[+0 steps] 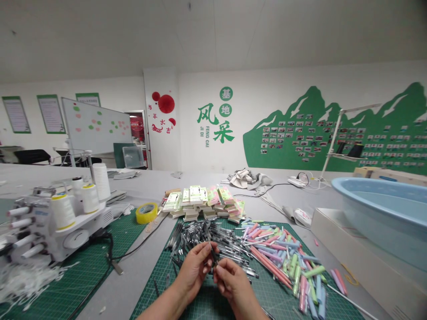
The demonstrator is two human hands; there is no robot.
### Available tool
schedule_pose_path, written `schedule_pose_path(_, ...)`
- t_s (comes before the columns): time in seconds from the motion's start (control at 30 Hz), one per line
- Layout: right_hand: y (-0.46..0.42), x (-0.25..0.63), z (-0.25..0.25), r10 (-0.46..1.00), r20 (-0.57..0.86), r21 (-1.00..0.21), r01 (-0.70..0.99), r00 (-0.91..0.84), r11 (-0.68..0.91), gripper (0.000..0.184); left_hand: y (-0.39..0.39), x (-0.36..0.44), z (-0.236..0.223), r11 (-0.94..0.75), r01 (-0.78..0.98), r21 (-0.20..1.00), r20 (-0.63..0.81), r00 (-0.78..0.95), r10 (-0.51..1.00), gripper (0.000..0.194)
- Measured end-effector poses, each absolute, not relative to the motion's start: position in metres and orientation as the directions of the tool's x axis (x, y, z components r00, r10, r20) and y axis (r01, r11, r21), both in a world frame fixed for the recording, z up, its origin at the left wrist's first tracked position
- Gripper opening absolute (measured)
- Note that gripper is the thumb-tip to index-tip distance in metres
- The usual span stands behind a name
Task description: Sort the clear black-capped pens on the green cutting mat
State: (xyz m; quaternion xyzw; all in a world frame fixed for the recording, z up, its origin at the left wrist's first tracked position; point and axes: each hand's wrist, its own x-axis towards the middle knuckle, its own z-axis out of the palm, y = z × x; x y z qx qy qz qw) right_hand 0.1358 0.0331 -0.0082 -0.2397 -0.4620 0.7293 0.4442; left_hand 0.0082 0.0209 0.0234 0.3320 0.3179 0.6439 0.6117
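My left hand (194,268) and my right hand (231,279) meet low in the middle over a green cutting mat (203,302). Both are closed on a thin dark pen part (212,256) pinched between their fingertips. Just beyond them lies a heap of clear and black pen parts (207,238). To the right lies a spread of pastel pink, green and blue pen barrels (287,262). Stacks of small packaged boxes (203,202) stand behind the heap.
A white thread machine with spools (56,222) sits at the left on another green mat. A yellow tape roll (147,212) lies near it. A blue plastic basin (387,213) rests on a white box at the right. Cables and cloth lie farther back.
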Motion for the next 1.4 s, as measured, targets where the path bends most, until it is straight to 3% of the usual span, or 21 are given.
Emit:
schedule_pose_path(0.2,0.0307,0.1324,-0.0054,0.857,0.064,-0.911,-0.381,-0.511,-0.159,0.043,0.0208,0.0087,0.0240,-0.044,-0.589,0.807,0.027,-0.037,0.999,0.024)
schedule_pose_path(0.43,0.0334,0.1326,-0.0083,0.879,0.097,-0.860,-0.484,-0.468,-0.162,0.041,0.0196,0.0089,0.0257,-0.055,-0.566,0.823,0.035,-0.047,0.998,0.026)
schedule_pose_path(0.63,0.0308,0.1340,-0.0085,0.829,0.072,-0.874,-0.435,-0.555,-0.216,0.037,0.0192,0.0097,0.0256,-0.045,-0.568,0.822,0.036,-0.026,0.999,0.023)
schedule_pose_path(1.0,0.0336,0.1335,-0.0090,0.852,0.095,-0.871,-0.457,-0.515,-0.180,0.038,0.0161,0.0117,0.0271,-0.021,-0.567,0.823,0.022,-0.006,1.000,0.024)
schedule_pose_path(1.27,0.0278,0.1339,-0.0043,0.815,0.081,-0.826,-0.497,-0.573,-0.268,0.036,0.0137,0.0116,0.0273,0.008,-0.602,0.799,0.026,0.048,0.999,0.017)
schedule_pose_path(1.4,0.0274,0.1330,-0.0023,0.820,0.065,-0.813,-0.507,-0.569,-0.287,0.037,0.0133,0.0134,0.0255,0.003,-0.593,0.805,0.030,0.046,0.998,0.025)
